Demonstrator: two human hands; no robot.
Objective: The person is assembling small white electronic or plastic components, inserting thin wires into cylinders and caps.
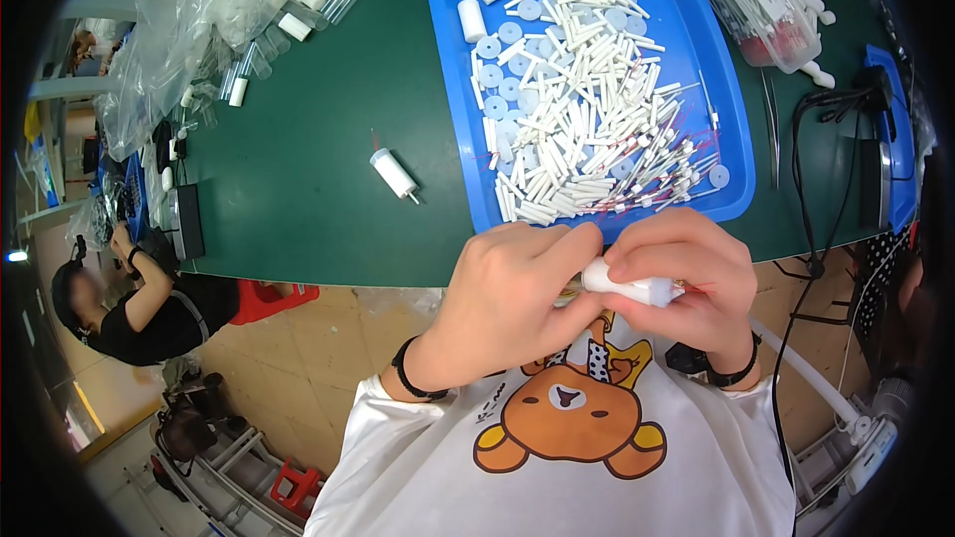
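A white plastic cylinder [619,283] with a translucent cap at its right end lies in my right hand [696,273], whose fingers are wrapped round it just off the table's front edge. At its other end my left hand [512,283] is closed in a pinch; a thin piece shows there, mostly hidden by the fingers. Beyond them is a blue tray [455,109] heaped with thin white tubes [587,109], pale round discs [490,76] and small parts with red wires [657,164]. A similar capped cylinder [393,173], with a thin stem, lies on the green table [328,119].
Clear tubes and white cylinders [294,27] lie by a plastic bag [189,35] at the far left. A clear plastic box [766,15], tweezers [771,129] and black cables [811,179] are at the right. Another person [139,303] sits at the left.
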